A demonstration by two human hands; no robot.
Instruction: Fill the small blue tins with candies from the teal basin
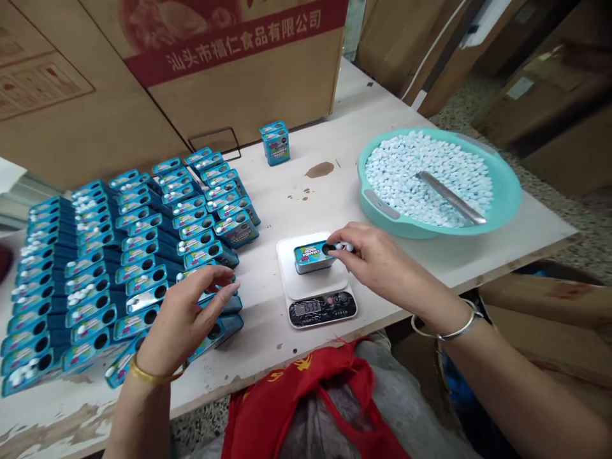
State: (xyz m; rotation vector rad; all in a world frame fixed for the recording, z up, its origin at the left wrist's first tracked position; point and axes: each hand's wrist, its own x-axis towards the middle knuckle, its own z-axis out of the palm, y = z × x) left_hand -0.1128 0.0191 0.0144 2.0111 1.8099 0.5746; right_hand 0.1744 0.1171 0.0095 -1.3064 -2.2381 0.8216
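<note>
A blue candy tin (pixel 312 254) marked "CARAMELO MACIZO" sits on a white digital scale (pixel 313 287), whose display seems to read 1533. My right hand (pixel 366 255) is at the tin's right end, beside its dark round opening. Its fingers are pinched on a few small white candies (pixel 345 246). Over the nearest tins of the left group, my left hand (pixel 189 315) hovers with thumb and fingers apart, holding nothing visible. Several rows of upright blue tins (pixel 194 228) fill the left side, some with white candies lying on top. The hand hides part of those tins.
A turquoise basin (pixel 507 185) of white candies stands at the right, with a metal scoop (pixel 452 197) lying in it. Two blue tins (pixel 276 143) stand at the back before large cardboard boxes (pixel 248 89). Brown stains mark the white table (pixel 258 338).
</note>
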